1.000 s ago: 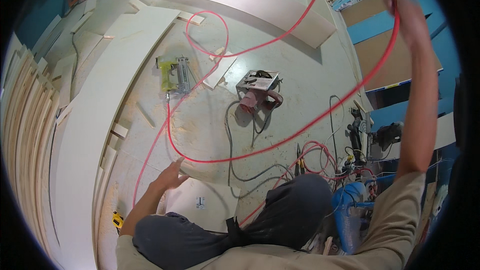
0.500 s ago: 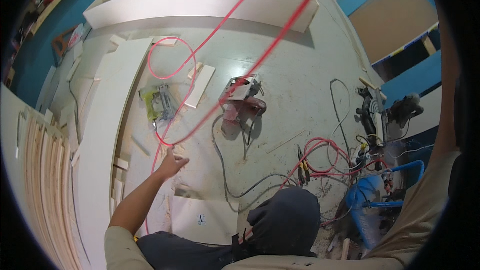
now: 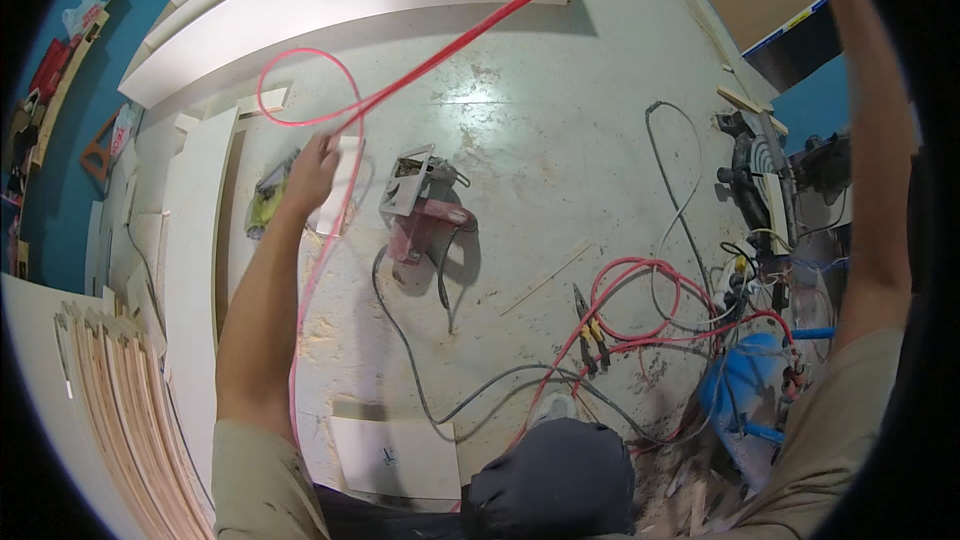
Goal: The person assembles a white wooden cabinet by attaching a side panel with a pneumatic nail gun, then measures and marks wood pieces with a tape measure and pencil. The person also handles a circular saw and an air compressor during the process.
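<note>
While the left hand (image 3: 312, 172) meets the red hose (image 3: 440, 55), the right hand is cut off.

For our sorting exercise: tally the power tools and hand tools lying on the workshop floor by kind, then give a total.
Circular saws: 1, pink-red saw
Nail guns: 1, yellow-green nailer
Pliers: 1, pair
Mitre saws: 1, black saw
Total: 4

1. The left hand (image 3: 312, 168) is reaching out over the floor (image 3: 540, 130), touching the red hose (image 3: 440, 55) where it is looping.
2. The right arm is stretching upward, its hand out of view.
3. A red circular saw (image 3: 425, 210) is lying near the left hand.
4. Pliers (image 3: 588, 325) are lying beside coiled red cables (image 3: 640, 300).
</note>
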The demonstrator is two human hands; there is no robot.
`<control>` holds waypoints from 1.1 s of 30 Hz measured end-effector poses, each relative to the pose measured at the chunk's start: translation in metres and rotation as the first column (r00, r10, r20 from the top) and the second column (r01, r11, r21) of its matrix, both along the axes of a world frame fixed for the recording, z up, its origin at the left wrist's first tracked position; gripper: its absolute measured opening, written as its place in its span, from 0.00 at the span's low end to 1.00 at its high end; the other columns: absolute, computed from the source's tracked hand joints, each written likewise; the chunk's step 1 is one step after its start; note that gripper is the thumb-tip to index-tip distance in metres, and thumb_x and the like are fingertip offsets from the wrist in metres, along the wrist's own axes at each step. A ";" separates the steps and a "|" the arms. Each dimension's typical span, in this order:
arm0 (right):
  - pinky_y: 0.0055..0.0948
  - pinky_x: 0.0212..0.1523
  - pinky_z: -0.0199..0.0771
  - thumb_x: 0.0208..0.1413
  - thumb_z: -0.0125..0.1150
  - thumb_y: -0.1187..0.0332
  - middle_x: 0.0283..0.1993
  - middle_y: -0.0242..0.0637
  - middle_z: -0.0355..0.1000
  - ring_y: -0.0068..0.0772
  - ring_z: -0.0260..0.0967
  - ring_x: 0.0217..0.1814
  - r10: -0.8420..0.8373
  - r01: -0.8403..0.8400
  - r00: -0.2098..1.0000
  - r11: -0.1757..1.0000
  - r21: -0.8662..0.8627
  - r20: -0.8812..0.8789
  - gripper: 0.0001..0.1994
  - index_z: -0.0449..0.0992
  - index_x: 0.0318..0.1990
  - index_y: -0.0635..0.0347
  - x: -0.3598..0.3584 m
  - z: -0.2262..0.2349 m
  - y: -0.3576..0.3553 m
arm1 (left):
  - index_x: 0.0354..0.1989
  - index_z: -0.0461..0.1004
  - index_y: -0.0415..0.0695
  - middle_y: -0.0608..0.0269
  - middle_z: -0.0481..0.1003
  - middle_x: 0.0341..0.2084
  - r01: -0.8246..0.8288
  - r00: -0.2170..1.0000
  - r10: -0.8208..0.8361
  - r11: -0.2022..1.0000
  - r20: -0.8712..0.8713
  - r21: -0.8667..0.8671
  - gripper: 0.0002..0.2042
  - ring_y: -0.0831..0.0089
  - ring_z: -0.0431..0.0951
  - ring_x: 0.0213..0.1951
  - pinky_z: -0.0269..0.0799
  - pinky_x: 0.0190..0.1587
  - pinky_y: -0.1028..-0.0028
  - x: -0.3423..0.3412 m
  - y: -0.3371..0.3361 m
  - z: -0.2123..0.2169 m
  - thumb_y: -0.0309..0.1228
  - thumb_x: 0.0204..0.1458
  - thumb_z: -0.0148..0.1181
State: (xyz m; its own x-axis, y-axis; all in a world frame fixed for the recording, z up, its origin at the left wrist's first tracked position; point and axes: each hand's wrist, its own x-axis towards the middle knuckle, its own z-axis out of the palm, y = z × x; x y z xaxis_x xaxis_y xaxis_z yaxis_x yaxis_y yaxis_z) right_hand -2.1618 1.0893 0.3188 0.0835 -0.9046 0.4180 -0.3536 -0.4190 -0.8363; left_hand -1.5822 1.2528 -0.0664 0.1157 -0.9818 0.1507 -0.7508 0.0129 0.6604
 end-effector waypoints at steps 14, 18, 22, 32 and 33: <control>0.35 0.44 0.71 0.52 0.61 0.62 0.43 0.48 0.74 0.38 0.72 0.44 0.365 -0.313 0.930 0.718 0.622 0.046 0.21 0.72 0.49 0.69 0.206 -0.485 0.178 | 0.54 0.69 0.39 0.45 0.72 0.51 -0.010 0.895 -0.318 0.687 0.313 0.727 0.19 0.50 0.70 0.54 0.66 0.57 0.60 0.054 0.267 0.048 0.31 0.54 0.55; 0.41 0.47 0.70 0.50 0.62 0.60 0.44 0.53 0.72 0.49 0.71 0.44 0.503 -0.350 0.832 0.802 0.483 -0.233 0.24 0.71 0.50 0.69 0.304 -0.505 0.176 | 0.52 0.71 0.38 0.45 0.73 0.49 -0.464 0.822 -0.029 0.544 0.569 0.699 0.19 0.51 0.72 0.52 0.67 0.56 0.59 0.128 0.442 0.085 0.33 0.53 0.56; 0.46 0.42 0.70 0.42 0.63 0.61 0.38 0.56 0.74 0.58 0.72 0.42 0.415 -0.124 0.663 0.882 0.455 -0.623 0.21 0.76 0.42 0.68 0.314 -0.547 0.142 | 0.48 0.73 0.38 0.45 0.77 0.38 -0.649 0.760 0.381 0.499 0.527 0.574 0.16 0.52 0.78 0.41 0.73 0.46 0.59 0.111 0.593 0.096 0.33 0.53 0.55; 0.42 0.45 0.70 0.43 0.57 0.60 0.42 0.50 0.76 0.48 0.74 0.45 0.480 -0.299 0.757 0.858 0.419 -0.443 0.24 0.77 0.46 0.66 0.343 -0.467 0.224 | 0.44 0.75 0.40 0.47 0.77 0.34 -0.693 0.438 0.887 0.232 0.145 0.682 0.15 0.55 0.78 0.39 0.72 0.44 0.60 -0.026 0.812 -0.040 0.37 0.52 0.58; 0.41 0.42 0.70 0.42 0.57 0.61 0.39 0.49 0.77 0.47 0.74 0.42 0.435 -0.321 0.780 0.895 0.309 -0.450 0.23 0.77 0.43 0.68 0.354 -0.481 0.234 | 0.43 0.75 0.40 0.47 0.77 0.34 -0.697 0.453 0.880 0.250 0.142 0.672 0.15 0.54 0.78 0.39 0.72 0.44 0.60 -0.013 0.813 -0.038 0.37 0.52 0.58</control>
State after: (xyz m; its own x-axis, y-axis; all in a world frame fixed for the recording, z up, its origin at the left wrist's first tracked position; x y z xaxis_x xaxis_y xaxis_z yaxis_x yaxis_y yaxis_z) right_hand -1.8083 1.3236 -0.1620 0.5801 -0.8139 0.0329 -0.5907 -0.4481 -0.6710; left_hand -1.5957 2.0659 -0.1046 0.8207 -0.2044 -0.5336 0.0183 -0.9240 0.3820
